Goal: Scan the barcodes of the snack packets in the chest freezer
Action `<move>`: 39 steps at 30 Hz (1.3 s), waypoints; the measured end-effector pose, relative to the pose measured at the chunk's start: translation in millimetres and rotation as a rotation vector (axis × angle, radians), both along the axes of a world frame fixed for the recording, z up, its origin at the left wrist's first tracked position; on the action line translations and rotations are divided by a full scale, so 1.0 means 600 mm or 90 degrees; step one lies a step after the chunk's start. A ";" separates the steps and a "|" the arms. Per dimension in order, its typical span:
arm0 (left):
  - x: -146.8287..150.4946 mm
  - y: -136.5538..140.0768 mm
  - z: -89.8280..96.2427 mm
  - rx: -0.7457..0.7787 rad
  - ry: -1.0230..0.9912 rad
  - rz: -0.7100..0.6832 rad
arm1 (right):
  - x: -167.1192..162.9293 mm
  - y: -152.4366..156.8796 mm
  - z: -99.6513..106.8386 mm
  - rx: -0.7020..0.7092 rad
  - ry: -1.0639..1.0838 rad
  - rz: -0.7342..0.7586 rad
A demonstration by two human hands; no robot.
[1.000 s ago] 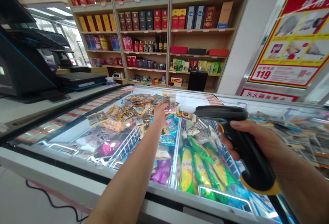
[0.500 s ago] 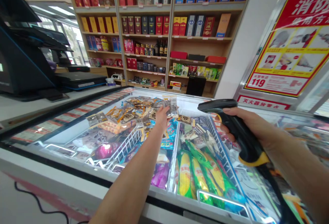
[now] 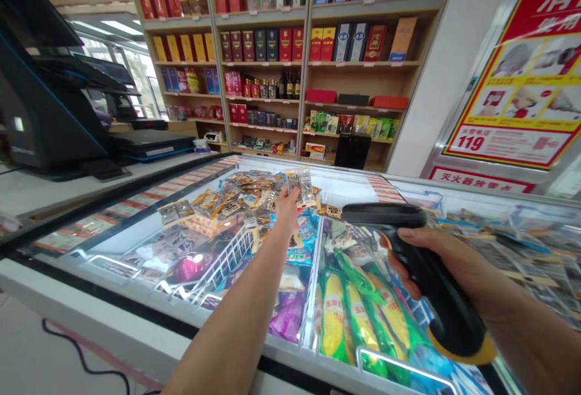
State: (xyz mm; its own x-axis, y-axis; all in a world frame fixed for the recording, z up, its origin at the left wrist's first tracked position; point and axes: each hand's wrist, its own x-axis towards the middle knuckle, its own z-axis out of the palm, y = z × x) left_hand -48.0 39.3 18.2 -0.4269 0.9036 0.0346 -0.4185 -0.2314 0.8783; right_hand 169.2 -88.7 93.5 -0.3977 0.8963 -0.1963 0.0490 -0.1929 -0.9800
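My left hand (image 3: 287, 206) reaches out over the chest freezer, its fingers closed on a small clear-and-tan snack packet (image 3: 305, 188). Around and beyond it lies a pile of similar small packets (image 3: 238, 192) on the freezer's glass top. At the right, my right hand (image 3: 447, 256) is wrapped round the handle of a black and yellow barcode scanner (image 3: 431, 280). The scanner's head points left, toward the packets. Its trigger is partly hidden by my fingers.
Under the glass, white wire baskets (image 3: 227, 256) hold frozen goods, among them yellow-and-green corn packs (image 3: 358, 304). Many more packets (image 3: 512, 250) spread at the right. A black checkout terminal (image 3: 49, 98) stands on the left counter. Shelves (image 3: 258, 65) with boxed bottles rise behind.
The scanner has swung closer to level and its handle sits nearer to me. My left hand still holds the packet in nearly the same place. The view has shifted a little.
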 end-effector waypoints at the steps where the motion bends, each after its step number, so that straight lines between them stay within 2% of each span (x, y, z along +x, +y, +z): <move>1: -0.001 0.000 0.000 0.000 0.001 0.001 | 0.000 0.001 -0.001 0.014 -0.018 0.002; 7: -0.001 -0.001 0.000 0.000 0.022 -0.007 | 0.001 0.006 -0.005 0.048 -0.089 0.000; 11: 0.000 -0.004 0.003 0.004 0.015 -0.001 | -0.002 0.006 -0.010 0.025 -0.080 0.014; 17: 0.000 -0.003 0.004 0.007 0.026 0.013 | -0.002 0.006 -0.016 0.046 -0.089 0.039; 23: 0.004 -0.008 0.006 0.020 0.047 0.007 | -0.002 0.004 -0.010 0.030 -0.031 -0.018; 26: 0.003 -0.009 0.013 0.001 0.034 0.015 | -0.003 0.010 -0.011 0.028 -0.049 -0.005; 29: 0.002 -0.008 0.020 0.004 0.006 0.013 | -0.006 0.021 -0.018 0.027 -0.040 -0.039; 32: 0.006 -0.013 0.027 -0.001 -0.003 0.016 | -0.004 0.026 -0.023 0.039 -0.001 -0.023; 35: 0.017 -0.023 0.030 -0.027 0.000 0.014 | 0.015 0.020 -0.018 0.046 0.038 -0.040; 39: 0.049 -0.034 0.028 -0.023 0.038 -0.021 | 0.081 -0.006 -0.003 0.087 0.012 -0.147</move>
